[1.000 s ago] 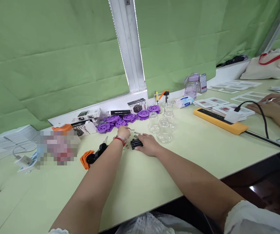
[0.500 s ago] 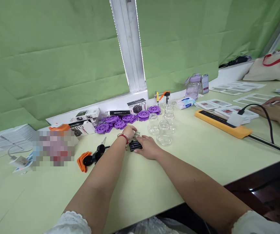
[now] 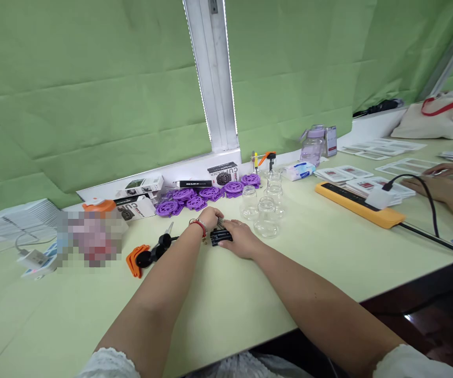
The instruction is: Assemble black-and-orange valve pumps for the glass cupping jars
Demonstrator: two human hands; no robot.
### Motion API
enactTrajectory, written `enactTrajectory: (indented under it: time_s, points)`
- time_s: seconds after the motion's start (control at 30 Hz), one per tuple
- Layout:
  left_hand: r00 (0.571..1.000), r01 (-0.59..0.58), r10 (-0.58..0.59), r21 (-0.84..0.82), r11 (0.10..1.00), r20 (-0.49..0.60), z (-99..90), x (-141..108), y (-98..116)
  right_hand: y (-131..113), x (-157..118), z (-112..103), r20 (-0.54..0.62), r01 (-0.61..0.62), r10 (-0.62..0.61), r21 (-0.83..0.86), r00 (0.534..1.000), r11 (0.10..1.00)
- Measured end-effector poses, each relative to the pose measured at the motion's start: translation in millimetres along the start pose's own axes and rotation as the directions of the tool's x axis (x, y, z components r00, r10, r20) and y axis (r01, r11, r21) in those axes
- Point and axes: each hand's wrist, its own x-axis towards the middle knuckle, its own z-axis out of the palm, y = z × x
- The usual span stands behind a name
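Observation:
My left hand (image 3: 209, 216), a red and silver band at its wrist, reaches in with fingers pinched on small metal springs (image 3: 220, 222); the fingers hide part of them. Just below lies a group of slim black plastic parts (image 3: 219, 237) on the table. My right hand (image 3: 242, 239) is curled round the right side of these parts, thumb in front and fingers behind. To the left of my left hand are black round plastic pieces (image 3: 144, 259) and orange brackets (image 3: 134, 261). Clear jars (image 3: 266, 223) stand to the right of my hands.
Purple wheel-like parts (image 3: 185, 195) lie along the back, before cup holder boxes (image 3: 223, 173). An orange power strip (image 3: 360, 205) with a plugged-in charger lies at right. A co-worker's hand (image 3: 433, 184) rests near printed cards (image 3: 346, 173). A purple-lidded bottle (image 3: 313, 146) stands behind.
My left fingers have come down over the springs, which now show less. My right hand keeps its place on the black parts. The whole view has shifted slightly.

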Motion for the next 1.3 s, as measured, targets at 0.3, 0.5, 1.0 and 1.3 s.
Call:
enactTrajectory:
  time_s: [0.3,0.5,1.0,1.3]
  points:
    - [0.999,-0.054,0.054,0.046,0.997,0.003,-18.1,-14,4,4,1,4,0.002,-0.007,0.007,-0.036,1.000,0.999]
    - [0.996,-0.069,0.068,-0.016,0.998,-0.051,-71.5,-60,0,5,0,3,-0.002,0.017,-0.017,-0.004,1.000,1.000]
    - [0.896,0.438,-0.423,0.429,0.790,-0.135,-54.8,-212,-20,1,-5,7,-0.133,-0.045,0.045,0.007,0.990,0.999]
    - [0.990,0.139,-0.129,0.191,0.972,-0.063,-36.5,-212,-27,-22,-14,3,-0.145,0.106,-0.103,0.011,0.984,0.994]
